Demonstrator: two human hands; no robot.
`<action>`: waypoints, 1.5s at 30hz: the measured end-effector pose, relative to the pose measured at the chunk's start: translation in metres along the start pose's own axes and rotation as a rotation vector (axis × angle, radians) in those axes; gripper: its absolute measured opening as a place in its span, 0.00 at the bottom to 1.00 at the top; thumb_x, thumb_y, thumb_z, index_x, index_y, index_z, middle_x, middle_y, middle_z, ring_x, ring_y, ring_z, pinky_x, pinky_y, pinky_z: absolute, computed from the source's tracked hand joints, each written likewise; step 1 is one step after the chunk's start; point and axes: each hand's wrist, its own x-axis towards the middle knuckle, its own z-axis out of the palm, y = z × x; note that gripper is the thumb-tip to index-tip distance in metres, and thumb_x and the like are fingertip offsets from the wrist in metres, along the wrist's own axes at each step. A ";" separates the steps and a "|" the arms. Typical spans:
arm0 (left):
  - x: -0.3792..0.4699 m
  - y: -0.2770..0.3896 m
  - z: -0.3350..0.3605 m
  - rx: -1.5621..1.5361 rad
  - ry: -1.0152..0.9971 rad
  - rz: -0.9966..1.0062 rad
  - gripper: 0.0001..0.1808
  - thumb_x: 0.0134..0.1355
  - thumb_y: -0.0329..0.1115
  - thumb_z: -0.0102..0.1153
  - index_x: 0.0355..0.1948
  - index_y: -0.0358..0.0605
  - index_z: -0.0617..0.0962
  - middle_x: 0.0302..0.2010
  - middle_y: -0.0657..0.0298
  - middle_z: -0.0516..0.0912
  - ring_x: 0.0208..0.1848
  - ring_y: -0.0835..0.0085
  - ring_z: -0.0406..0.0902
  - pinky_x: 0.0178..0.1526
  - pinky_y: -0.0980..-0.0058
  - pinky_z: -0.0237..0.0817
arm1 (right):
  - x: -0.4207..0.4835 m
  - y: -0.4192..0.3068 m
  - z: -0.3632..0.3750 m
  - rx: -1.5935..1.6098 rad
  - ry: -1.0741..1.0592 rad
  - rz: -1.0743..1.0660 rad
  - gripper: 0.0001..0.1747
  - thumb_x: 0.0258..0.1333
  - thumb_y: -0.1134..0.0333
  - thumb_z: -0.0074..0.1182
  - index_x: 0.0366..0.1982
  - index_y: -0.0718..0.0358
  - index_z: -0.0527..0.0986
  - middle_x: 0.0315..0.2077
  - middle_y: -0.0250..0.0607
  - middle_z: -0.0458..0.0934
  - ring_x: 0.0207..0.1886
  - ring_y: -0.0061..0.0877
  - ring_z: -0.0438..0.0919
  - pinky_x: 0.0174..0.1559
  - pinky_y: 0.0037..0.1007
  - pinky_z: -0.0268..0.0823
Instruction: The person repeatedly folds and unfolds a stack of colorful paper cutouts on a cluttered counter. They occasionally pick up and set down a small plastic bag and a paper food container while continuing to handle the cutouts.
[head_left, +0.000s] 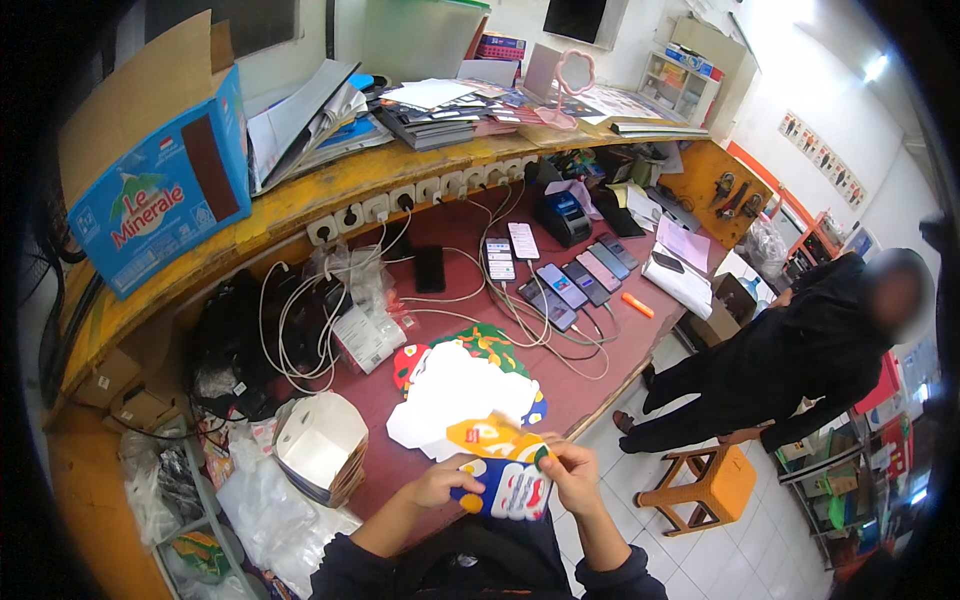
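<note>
Between my two hands is a printed paperboard piece (504, 480), blue and white on its lower panel and yellow on the folded upper part. My left hand (442, 486) grips its left edge, while my right hand (571, 474) pinches the upper right corner. Just beyond lies a loose pile of flat paperboard cut-outs (469, 386), mostly white side up, with green, red and blue printed edges showing. Left of the pile, a nested stack of folded paper food boxes (321, 442) stands with its white inside facing up.
Several phones (564, 285) with charging cables (540, 334) lie across the red tabletop (450, 469), near an orange marker (637, 304) and a small black printer (564, 219). A person in black (780, 352) stands at right behind an orange plastic stool (701, 487). Plastic bags (270, 495) lie at left.
</note>
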 end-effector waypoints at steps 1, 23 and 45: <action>0.002 0.000 -0.002 -0.239 -0.089 0.059 0.36 0.50 0.30 0.53 0.63 0.33 0.62 0.57 0.53 0.73 0.59 0.63 0.70 0.62 0.67 0.58 | -0.001 -0.002 0.000 -0.172 -0.017 -0.073 0.09 0.52 0.67 0.59 0.32 0.66 0.80 0.38 0.43 0.80 0.46 0.35 0.75 0.53 0.36 0.62; -0.013 0.010 0.044 -0.495 0.041 0.254 0.21 0.66 0.33 0.46 0.58 0.38 0.66 0.53 0.58 0.73 0.55 0.69 0.72 0.57 0.71 0.63 | -0.013 0.008 0.027 -0.238 0.173 -0.134 0.07 0.56 0.67 0.50 0.32 0.62 0.68 0.46 0.41 0.63 0.54 0.28 0.62 0.60 0.32 0.51; -0.019 0.002 0.016 -0.381 0.082 0.022 0.28 0.49 0.21 0.45 0.56 0.29 0.67 0.52 0.47 0.75 0.54 0.57 0.74 0.58 0.61 0.65 | -0.003 -0.004 -0.001 -0.640 -0.074 -0.337 0.18 0.45 0.80 0.58 0.41 0.60 0.81 0.34 0.37 0.77 0.32 0.25 0.77 0.35 0.22 0.70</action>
